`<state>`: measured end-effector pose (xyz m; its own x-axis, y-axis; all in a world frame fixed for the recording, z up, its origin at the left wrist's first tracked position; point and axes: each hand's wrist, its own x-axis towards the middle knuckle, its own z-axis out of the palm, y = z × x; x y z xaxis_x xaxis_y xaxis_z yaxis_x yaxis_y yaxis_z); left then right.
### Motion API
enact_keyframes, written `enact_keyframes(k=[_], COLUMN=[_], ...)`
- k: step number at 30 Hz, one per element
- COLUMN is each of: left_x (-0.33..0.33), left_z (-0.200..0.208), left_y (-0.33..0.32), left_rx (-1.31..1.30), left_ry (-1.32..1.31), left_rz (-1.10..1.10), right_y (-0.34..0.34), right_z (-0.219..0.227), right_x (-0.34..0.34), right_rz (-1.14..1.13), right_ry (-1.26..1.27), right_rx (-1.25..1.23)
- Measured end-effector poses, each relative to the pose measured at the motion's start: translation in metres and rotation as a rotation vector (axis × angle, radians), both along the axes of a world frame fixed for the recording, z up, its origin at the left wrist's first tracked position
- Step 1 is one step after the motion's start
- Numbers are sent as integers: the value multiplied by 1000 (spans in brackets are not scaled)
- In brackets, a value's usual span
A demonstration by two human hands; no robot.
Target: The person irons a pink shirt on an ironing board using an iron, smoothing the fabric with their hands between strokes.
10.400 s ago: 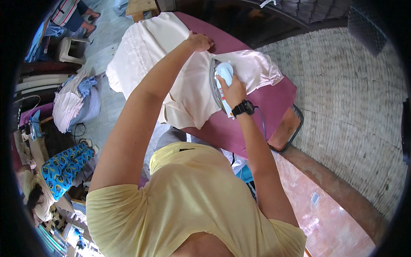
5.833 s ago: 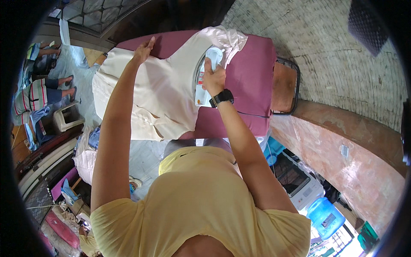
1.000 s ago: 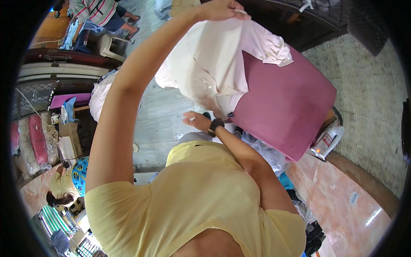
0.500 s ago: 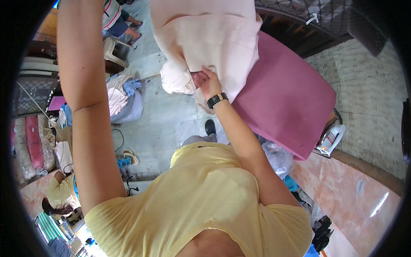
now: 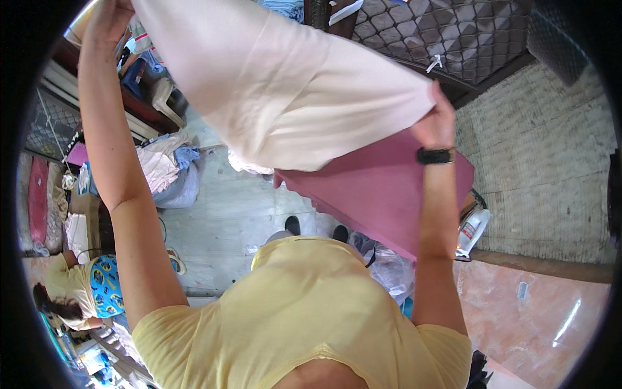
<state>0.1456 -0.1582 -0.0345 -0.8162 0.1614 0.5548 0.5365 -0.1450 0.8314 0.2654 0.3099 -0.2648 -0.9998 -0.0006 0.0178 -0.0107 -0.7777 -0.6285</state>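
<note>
While the left hand [image 5: 107,23] grips one end of the pale cloth [image 5: 278,91] up high, the right hand [image 5: 435,123] pinches the other end, so it's stretched in the air above the maroon surface [image 5: 382,188]. An iron [image 5: 472,227] sits at the surface's right edge.

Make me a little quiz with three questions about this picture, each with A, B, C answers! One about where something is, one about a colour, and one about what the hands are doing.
1. Where is the iron?
A. at the far right end of the board
B. in the right hand
C. on the floor by the clothes pile

2. What colour is the ironing board cover?
A. blue
B. magenta
C. green

3. How is the pale pink garment held?
A. flat on the board
B. lifted, spread between both hands
C. folded in one hand

Answers: 1 A, it rests beyond the board's end. 2 B, the cover shows magenta. 3 B, the left hand and right hand grip opposite edges in the air.
</note>
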Motion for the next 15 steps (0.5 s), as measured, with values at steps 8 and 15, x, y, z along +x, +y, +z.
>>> enact_keyframes(k=[8,15], left_x=[-16,73], left_z=[-116,-127], left_y=[-19,41], left_rx=[2,24], left_ry=[-181,-354], left_rz=[324,18], right_y=[132,170], right_z=[131,159], right_x=[-38,-80], right_rz=[-236,-144], right_ry=[136,270], right_rx=[396,558])
